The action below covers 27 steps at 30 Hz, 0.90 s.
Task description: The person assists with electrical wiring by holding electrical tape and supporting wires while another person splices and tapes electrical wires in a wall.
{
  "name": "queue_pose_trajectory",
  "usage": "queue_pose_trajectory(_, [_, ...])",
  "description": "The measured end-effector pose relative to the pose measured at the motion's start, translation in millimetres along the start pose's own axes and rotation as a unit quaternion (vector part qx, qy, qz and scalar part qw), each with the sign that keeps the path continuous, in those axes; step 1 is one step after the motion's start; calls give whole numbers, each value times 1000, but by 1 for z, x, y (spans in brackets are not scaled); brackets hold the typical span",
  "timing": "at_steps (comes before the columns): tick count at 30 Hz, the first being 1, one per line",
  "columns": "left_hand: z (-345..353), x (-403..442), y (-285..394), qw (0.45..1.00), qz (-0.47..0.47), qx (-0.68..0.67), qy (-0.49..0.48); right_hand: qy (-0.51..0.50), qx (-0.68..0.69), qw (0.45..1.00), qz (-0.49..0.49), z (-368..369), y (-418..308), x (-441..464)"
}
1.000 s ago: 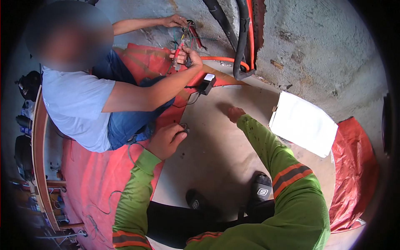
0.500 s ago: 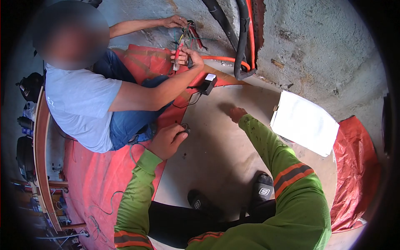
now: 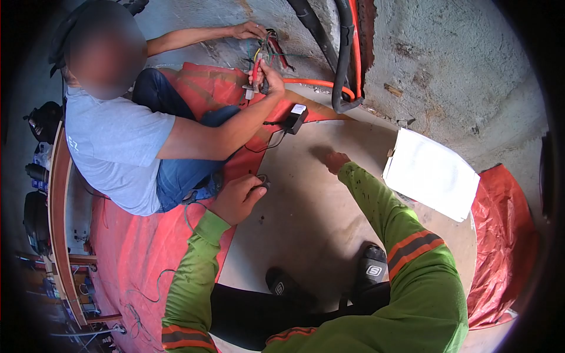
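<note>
My left hand [image 3: 236, 199] is closed round a small dark object [image 3: 262, 181] with a thin cable, over the edge of the red sheet. My right hand [image 3: 335, 162] hangs above the pale floor with its fingers curled; anything inside them is hidden. Up and left of it lies a black adapter [image 3: 294, 119] with a white label. A co-worker in a grey shirt [image 3: 120, 150] sits at the left, one hand on wires [image 3: 268, 44] at the wall and the other on a red-handled tool [image 3: 256, 67].
Black pipes [image 3: 315, 29] and an orange conduit [image 3: 318, 82] run by the wall. A white board or box [image 3: 431, 173] lies at the right beside red sheeting [image 3: 500, 235]. A wooden frame [image 3: 59, 217] with items behind it stands at the left.
The co-worker's head and body have shifted slightly right, and the red-handled tool is held more upright near the wires. My hands have barely moved.
</note>
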<state>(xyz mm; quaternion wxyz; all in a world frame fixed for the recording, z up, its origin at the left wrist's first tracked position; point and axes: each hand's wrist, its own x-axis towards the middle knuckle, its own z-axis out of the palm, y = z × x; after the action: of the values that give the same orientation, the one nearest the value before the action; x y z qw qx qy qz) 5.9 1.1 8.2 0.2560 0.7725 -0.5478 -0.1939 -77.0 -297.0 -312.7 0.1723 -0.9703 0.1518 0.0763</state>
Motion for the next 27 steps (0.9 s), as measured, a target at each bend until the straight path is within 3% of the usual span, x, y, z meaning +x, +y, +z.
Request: queue_pose_trajectory(27, [5,2,-3,1000,13,1,4,-11,7,1000,15,0,0,-2])
